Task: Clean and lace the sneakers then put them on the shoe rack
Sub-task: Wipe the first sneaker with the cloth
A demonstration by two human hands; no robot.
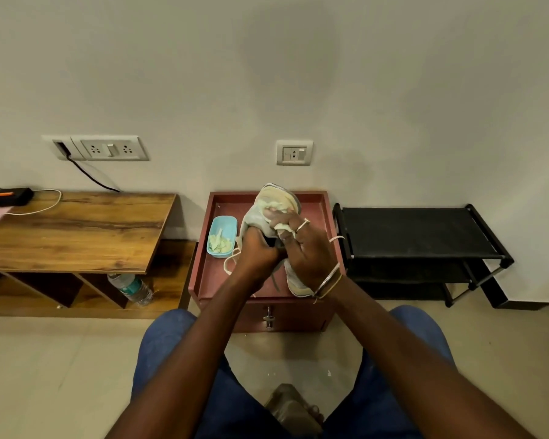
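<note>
A grey sneaker point(274, 202) is held up over the red cabinet top point(314, 213), its pale sole turned toward me. My left hand point(255, 251) grips it at the heel opening. My right hand point(308, 251) presses a pale wipe point(282, 228) against the shoe with curled fingers. The second sneaker point(297, 283) lies on the cabinet under my right wrist, mostly hidden. A cream lace point(230, 263) loops out beside my left hand. The black shoe rack point(422, 236) stands to the right of the cabinet.
A light blue tub point(221, 237) with wipes sits on the cabinet's left side. A wooden table point(73, 229) stands to the left, with a water bottle point(130, 288) on its lower shelf. My knees frame the tiled floor in front.
</note>
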